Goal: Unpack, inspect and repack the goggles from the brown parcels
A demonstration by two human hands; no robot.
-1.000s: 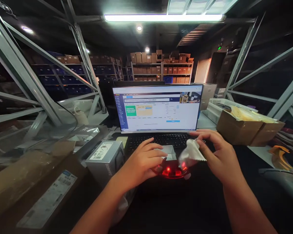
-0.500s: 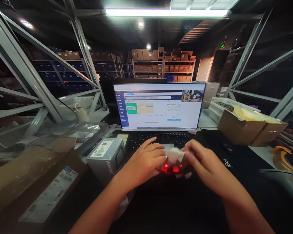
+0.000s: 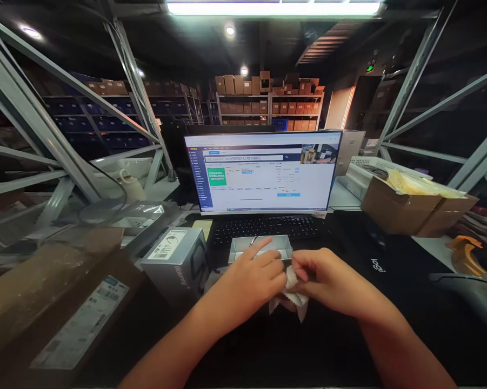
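Note:
Both my hands meet over the black desk mat [image 3: 348,335] in front of the keyboard [image 3: 267,227]. My left hand [image 3: 251,281] and my right hand [image 3: 328,281] pinch a small white cloth [image 3: 289,297] between them; its zigzag edge hangs below the fingers. Just behind the hands lies a small open grey box [image 3: 259,246] with something thin and dark inside. The fingers hide whatever sits under the cloth.
A lit monitor [image 3: 263,170] stands behind the keyboard. A grey product box [image 3: 174,259] and a long cardboard carton [image 3: 52,302] lie at the left. An open brown carton [image 3: 413,208] sits at the right, a scanner-like device [image 3: 466,281] further right. Metal shelving surrounds the desk.
My right hand brought the white cloth leftward and down to meet my left hand. The red glowing device under the hands is now hidden. The small grey box shows more fully.

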